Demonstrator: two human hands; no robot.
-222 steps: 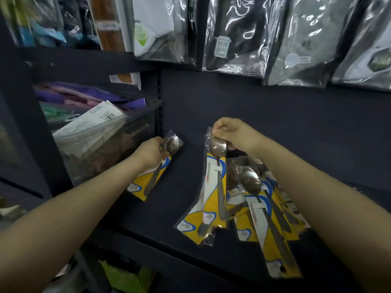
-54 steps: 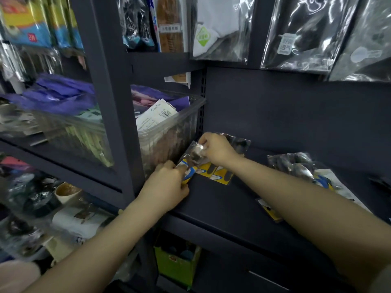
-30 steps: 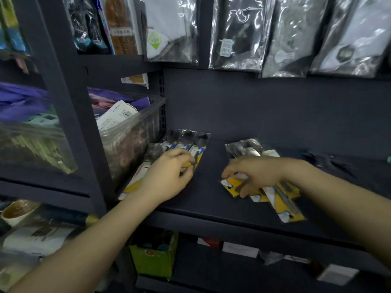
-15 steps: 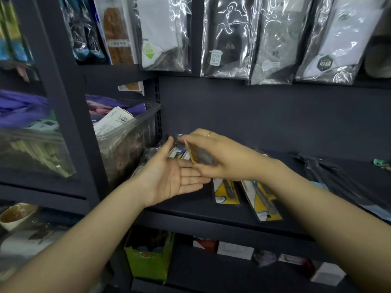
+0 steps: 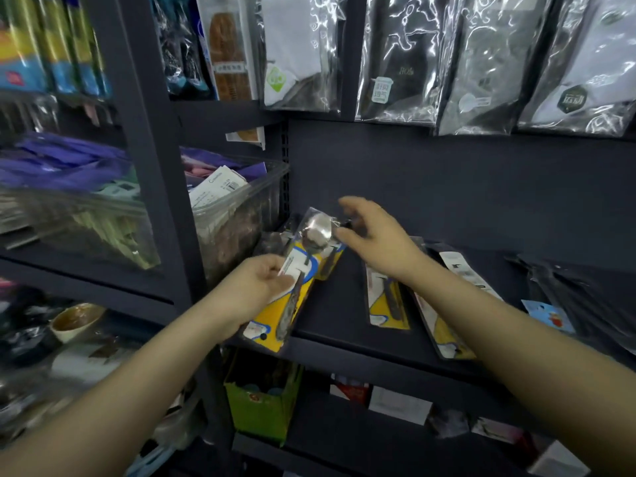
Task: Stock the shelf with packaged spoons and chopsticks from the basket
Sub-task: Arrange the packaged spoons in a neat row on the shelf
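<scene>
We have the spoon packet (image 5: 292, 280) pinched in our left hand (image 5: 254, 287); left fingers (image 5: 280, 280) are clamped on the white label mid-length, thumb on top. The packet's long axis runs from near-left to far-right: card tail hangs off the near edge of the shelf (image 5: 330, 315), spoon bowl end points far, tilted up toward the back panel.

Our right hand (image 5: 375, 239) sits just right of the bowl end. Its fingers (image 5: 347, 232) are spread and loosely curled, tips touching or almost touching the packet's top corner — blur there, we cannot tell whether contact is made. Nothing is gripped in it as far as we see.

Key relation: the bowl end lies immediately left of the right fingers, so the right hand is nearer for steering that end; the left hand controls the middle and tail.

Under the packet, a row of spoon packets (image 5: 330, 259) already lies flat at far left of the shelf, beside the clear bin (image 5: 241, 215). Two loose spoon packets (image 5: 385, 301) lie right of it, long axes near-to-far, partly under our right forearm. Dark chopstick packets (image 5: 585, 297) lie far right.

Our guess: the next move is laying the packet flat on that left row, pushed farther in.
</scene>
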